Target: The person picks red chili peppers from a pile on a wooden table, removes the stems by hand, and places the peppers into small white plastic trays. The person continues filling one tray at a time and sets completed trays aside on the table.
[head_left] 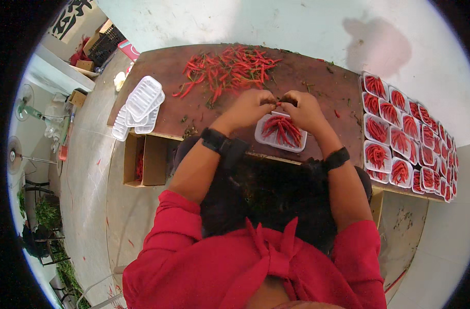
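Note:
My left hand and my right hand meet just beyond a white plastic tray, both with fingers closed in a pinch. Between their fingertips shows a small red bit of a chili pepper; most of it is hidden by the fingers. In the tray below lies a bunch of red chilies, laid roughly side by side. Farther back, to the left of my hands, spreads a loose pile of red chilies with green stems.
Empty clear trays are stacked at the table's left end. Several filled trays stand in rows on the right. Bits of stem litter the brown table. A cardboard box stands below on the left, and a wall rises behind.

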The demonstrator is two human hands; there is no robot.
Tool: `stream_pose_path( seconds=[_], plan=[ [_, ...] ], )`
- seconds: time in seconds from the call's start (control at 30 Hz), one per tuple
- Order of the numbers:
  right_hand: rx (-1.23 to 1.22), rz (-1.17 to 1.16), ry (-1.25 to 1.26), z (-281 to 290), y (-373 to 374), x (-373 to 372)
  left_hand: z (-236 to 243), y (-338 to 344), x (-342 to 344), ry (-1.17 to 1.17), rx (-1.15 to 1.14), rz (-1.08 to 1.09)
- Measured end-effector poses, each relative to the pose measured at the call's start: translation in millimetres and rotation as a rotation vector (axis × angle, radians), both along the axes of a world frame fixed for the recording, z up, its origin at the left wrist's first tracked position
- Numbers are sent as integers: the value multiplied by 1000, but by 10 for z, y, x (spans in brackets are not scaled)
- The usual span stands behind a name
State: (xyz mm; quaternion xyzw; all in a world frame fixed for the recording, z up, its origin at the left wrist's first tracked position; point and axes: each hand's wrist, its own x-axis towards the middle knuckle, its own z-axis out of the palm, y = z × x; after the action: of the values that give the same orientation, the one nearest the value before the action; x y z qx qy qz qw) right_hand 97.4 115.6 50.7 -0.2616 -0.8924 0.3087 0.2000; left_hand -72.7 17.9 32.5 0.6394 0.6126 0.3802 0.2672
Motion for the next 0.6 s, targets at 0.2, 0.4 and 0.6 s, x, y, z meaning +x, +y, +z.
stream_pose_path(
  seconds=[0.2, 0.4, 0.6],
  plan=[
    [-120, 127, -49, 58, 74, 49, 16, -7, -13, -121, 21, -96],
    [-261, 232, -2, 82, 125, 89, 172, -76, -10, -166, -84, -145],
    [-359, 133, 43, 50, 127, 60, 289, -88, -43, -263, -219, -16]
  ],
)
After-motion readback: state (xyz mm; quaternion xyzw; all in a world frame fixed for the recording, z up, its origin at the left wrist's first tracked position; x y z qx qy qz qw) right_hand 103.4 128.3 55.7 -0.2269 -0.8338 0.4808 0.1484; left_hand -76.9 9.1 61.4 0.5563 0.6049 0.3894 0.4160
